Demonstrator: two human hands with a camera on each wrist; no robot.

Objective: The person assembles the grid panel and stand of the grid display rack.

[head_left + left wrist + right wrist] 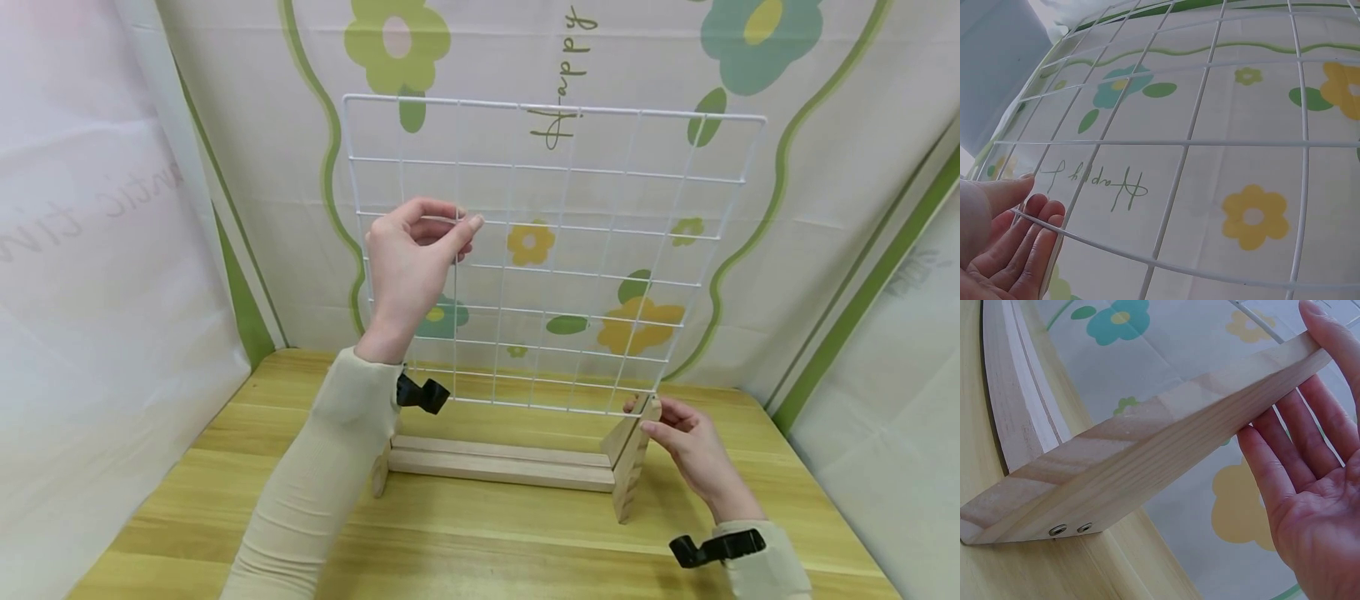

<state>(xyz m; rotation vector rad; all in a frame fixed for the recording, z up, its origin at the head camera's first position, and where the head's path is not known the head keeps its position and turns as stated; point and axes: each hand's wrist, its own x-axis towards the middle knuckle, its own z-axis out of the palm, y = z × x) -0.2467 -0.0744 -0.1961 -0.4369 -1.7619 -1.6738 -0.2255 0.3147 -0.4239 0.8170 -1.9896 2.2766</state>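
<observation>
A white wire grid panel [519,106] stands tilted above a wooden stand [501,473] with two triangular ends and a grooved crossbar. My left hand [412,267] pinches the grid's wires on its left half, and in the left wrist view the thumb and fingers [1019,247] meet around a wire. At the stand's right end, my right hand [697,454] grips the upper tip of the wooden side board [1147,440], thumb at the top edge and fingers on the other side. The grid's lower right corner is close to that tip. My left arm hides the stand's upper left end.
The stand rests on a yellow wood-grain table [495,542]. A white cloth backdrop [637,50] printed with flowers hangs behind the grid, and pale cloth walls [82,250] flank both sides. Two metal screws [1058,530] show near the side board's foot.
</observation>
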